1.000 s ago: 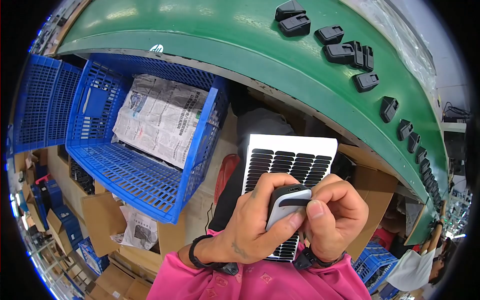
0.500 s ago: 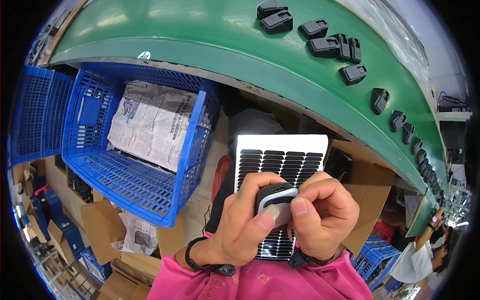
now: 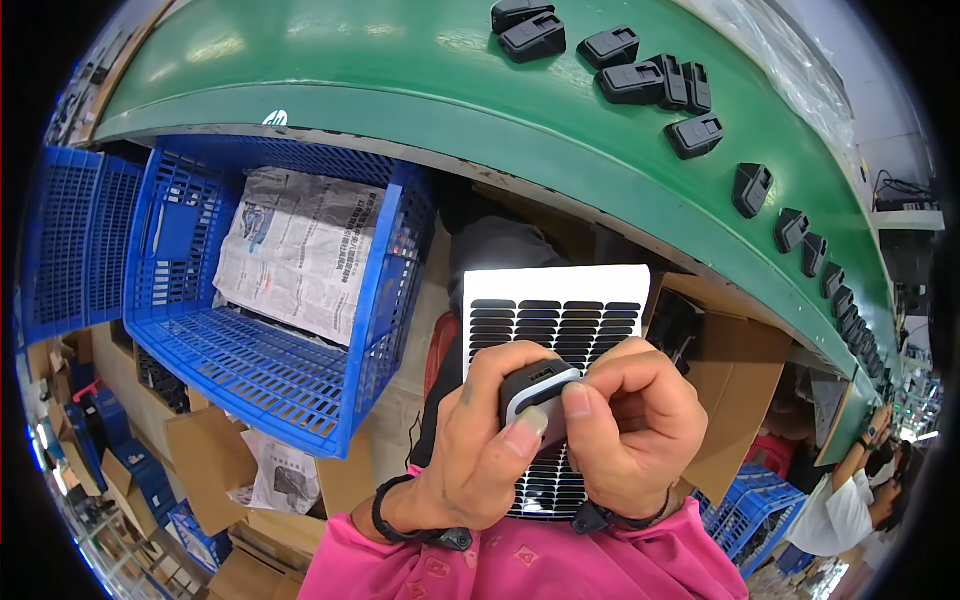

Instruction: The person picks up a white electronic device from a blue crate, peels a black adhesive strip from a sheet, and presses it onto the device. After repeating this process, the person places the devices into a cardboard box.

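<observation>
My left hand (image 3: 482,447) is wrapped round a small black device with a silver-grey rim (image 3: 536,392), its thumb pressed on the face. A slot like a port shows on the device's upper end. My right hand (image 3: 642,428) is closed in a pinch, its thumb at the device's right edge. What those fingers hold, if anything, is hidden. Below both hands, on my lap, lies a white sheet of black oval stickers (image 3: 555,284) in rows; my hands cover its middle.
Several black plastic devices (image 3: 632,84) stand along the curved green bench (image 3: 400,60) ahead. At left is a blue crate (image 3: 345,400) lined with newspaper (image 3: 290,250). An open cardboard box (image 3: 735,390) sits under the bench at right. Another person (image 3: 840,510) is at the far right.
Both hands and the device have shifted slightly left. My right thumb has moved a little along the device's edge, and my view has turned slightly.
</observation>
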Motion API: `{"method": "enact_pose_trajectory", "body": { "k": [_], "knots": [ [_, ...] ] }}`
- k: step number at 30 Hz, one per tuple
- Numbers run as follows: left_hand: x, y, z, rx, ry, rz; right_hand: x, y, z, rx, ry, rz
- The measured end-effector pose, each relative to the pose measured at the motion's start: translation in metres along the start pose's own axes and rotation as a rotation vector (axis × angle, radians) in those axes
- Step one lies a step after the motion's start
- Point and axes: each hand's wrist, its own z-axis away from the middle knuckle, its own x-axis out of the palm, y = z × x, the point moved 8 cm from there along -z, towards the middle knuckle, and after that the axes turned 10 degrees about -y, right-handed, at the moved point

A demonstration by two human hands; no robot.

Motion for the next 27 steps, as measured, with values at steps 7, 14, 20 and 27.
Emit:
{"method": "enact_pose_trajectory", "body": {
  "k": [7,14,20,27],
  "knots": [
    [0.002,-0.002,-0.002,0.004,0.015,-0.014,-0.003,0.003,-0.001,0.004,0.024,0.053],
    [0.0,-0.02,0.002,-0.046,0.047,0.16,-0.005,0.009,0.005,0.049,-0.01,0.011],
    [0.011,-0.017,-0.001,-0.129,-0.033,0.389,-0.008,0.015,-0.002,0.164,0.032,-0.089],
    [0.006,-0.026,-0.004,-0.076,-0.063,0.227,-0.005,0.02,-0.004,0.12,-0.075,0.087]
  ]
}}
